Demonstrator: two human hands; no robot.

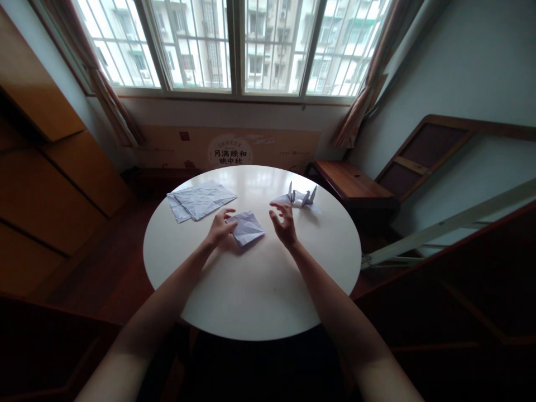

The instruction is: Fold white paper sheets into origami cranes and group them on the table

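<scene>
A small folded square of paper [248,228], pale lilac and creased, is at the middle of the white round table [251,296]. My left hand [221,228] grips its left edge, thumb on top. To the right of the paper, my right hand [283,223] is held apart from it, fingers spread and curved, with nothing in them. Just beyond that hand stand folded paper cranes [307,198]. Creased larger sheets of paper [205,199] lie overlapping at the table's back left.
A wooden stool or bench [352,180] stands beyond the table's right side, near a leaning wooden frame [422,162]. Wooden cabinets [50,184] line the left. Behind the table, a printed board [268,146] sits below the barred window [234,44].
</scene>
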